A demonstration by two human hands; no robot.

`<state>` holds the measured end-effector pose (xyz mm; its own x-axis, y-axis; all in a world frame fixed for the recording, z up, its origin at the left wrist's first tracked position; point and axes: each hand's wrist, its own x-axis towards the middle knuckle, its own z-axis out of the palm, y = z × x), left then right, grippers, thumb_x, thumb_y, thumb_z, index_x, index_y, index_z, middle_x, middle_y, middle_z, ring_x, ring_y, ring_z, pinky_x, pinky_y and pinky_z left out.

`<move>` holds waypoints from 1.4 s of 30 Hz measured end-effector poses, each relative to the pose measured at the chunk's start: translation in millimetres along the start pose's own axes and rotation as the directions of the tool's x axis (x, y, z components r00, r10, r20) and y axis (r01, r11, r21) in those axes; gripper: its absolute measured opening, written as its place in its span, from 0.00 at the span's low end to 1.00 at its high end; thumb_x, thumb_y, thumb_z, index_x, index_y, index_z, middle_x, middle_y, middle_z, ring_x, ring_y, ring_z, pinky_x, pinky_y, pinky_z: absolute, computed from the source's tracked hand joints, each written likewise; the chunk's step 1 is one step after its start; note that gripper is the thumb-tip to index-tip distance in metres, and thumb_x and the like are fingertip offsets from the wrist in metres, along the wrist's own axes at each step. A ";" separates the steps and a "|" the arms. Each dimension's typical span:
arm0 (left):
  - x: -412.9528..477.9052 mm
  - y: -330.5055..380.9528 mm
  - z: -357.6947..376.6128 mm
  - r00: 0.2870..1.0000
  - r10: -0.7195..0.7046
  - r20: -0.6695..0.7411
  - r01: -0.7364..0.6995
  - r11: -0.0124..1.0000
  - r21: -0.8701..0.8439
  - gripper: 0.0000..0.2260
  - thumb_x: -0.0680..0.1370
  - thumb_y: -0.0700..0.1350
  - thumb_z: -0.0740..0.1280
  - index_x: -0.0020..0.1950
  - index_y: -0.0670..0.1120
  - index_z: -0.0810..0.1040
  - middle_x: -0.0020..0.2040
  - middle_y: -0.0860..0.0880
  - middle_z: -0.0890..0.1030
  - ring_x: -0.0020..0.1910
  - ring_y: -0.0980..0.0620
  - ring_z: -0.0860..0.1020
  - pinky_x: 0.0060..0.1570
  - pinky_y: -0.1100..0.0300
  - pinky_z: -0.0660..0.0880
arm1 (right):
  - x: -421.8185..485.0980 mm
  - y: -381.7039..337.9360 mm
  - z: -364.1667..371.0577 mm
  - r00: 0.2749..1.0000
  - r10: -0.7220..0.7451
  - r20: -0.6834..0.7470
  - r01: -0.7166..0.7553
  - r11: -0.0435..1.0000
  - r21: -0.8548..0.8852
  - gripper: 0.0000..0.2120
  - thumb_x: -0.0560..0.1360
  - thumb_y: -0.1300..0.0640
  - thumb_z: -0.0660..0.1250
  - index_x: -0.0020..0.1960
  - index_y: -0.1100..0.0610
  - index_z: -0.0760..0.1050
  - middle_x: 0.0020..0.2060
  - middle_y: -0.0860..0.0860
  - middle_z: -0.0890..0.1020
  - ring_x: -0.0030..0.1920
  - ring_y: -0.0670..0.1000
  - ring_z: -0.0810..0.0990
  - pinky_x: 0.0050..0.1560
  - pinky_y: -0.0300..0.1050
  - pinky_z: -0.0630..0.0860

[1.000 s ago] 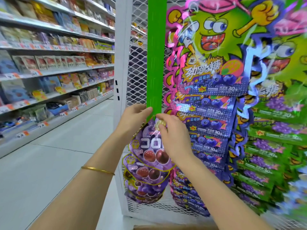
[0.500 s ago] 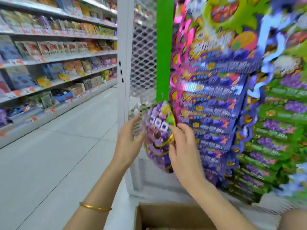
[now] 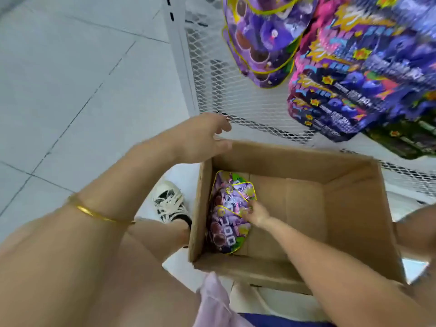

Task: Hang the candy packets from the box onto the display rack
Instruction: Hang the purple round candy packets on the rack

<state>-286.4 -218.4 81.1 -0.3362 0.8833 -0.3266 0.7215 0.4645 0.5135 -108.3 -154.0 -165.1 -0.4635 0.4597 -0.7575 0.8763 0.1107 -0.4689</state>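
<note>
Head view, looking straight down. Lower centre of frame: open cardboard box (image 3: 306, 161), bare brown bottom over most of it. Against its left wall: small pile of purple candy packets (image 3: 226, 223). Right hand (image 3: 257, 213) reached down inside, fingertips on top packet of pile; too blurred to tell whether pinched or merely touched. Left hand (image 3: 200, 138) at box's far left corner, mid-frame, fingers loosely spread, nothing held, thumb just beside rim. Gold bangle (image 3: 99, 214) on left wrist. Top of frame: white mesh display rack (image 3: 236, 102), hung purple packets (image 3: 262, 38) top centre, blue-and-pink packets (image 3: 354, 67) upper right. Sneaker (image 3: 168, 201) just left of box.
</note>
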 end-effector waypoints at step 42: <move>36.8 147.2 -223.1 0.602 0.084 -0.794 -0.518 0.798 -0.308 0.16 0.77 0.42 0.65 0.64 0.40 0.71 0.57 0.46 0.77 0.52 0.55 0.74 0.57 0.62 0.71 | -291.5 -238.5 -254.5 0.033 -0.722 -0.691 0.679 0.523 -0.515 0.15 0.76 0.61 0.64 0.62 0.57 0.74 0.57 0.53 0.78 0.57 0.51 0.74 0.54 0.39 0.65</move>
<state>-327.7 -103.4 321.7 -0.6222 0.6210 0.4767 0.5639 -0.0669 0.8231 -148.7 -90.2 283.1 -0.5569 0.5440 0.6277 0.2118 0.8237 -0.5260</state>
